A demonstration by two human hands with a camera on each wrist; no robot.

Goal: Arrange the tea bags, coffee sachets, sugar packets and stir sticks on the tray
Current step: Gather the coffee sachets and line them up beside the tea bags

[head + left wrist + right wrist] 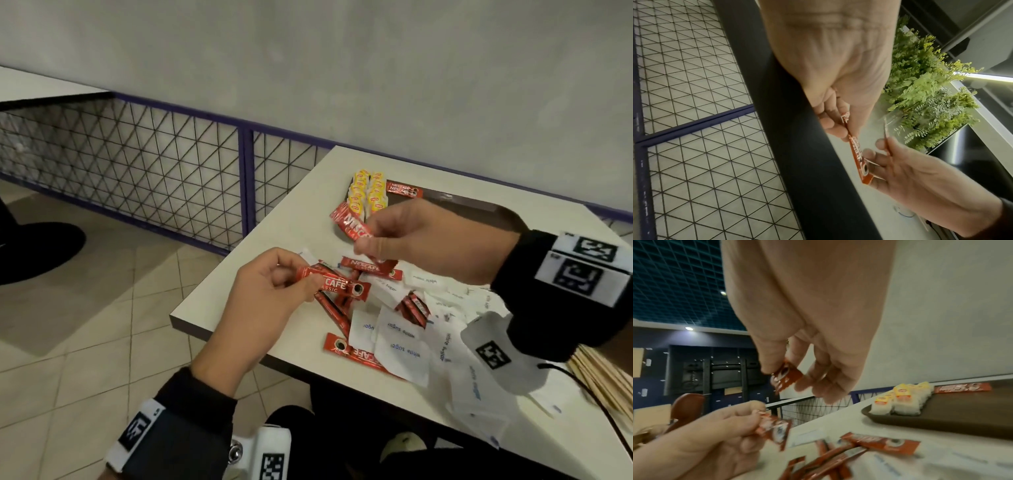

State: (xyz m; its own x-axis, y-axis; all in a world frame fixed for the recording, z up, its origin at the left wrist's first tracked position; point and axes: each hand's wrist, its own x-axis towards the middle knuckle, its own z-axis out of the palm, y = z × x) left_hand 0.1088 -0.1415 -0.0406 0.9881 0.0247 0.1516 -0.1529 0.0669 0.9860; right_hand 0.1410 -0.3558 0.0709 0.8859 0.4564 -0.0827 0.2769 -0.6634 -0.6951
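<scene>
My left hand (308,278) pinches a red coffee sachet (337,285) above the table's left corner. My right hand (364,240) pinches a second red sachet (350,223) just in front of the dark brown tray (962,412). On the tray stand yellow tea bags (368,193) in rows, with one coffee sachet (404,190) beside them. My right arm hides most of the tray in the head view. More coffee sachets (371,266) and white sugar packets (400,342) lie mixed in a loose pile on the table. Wooden stir sticks (603,377) lie at the lower right.
The white table (274,219) ends just left of my left hand, with tiled floor (85,325) below. A wire-mesh fence (154,164) with a purple frame runs behind, under a grey wall. A black cable (589,394) crosses the stir sticks.
</scene>
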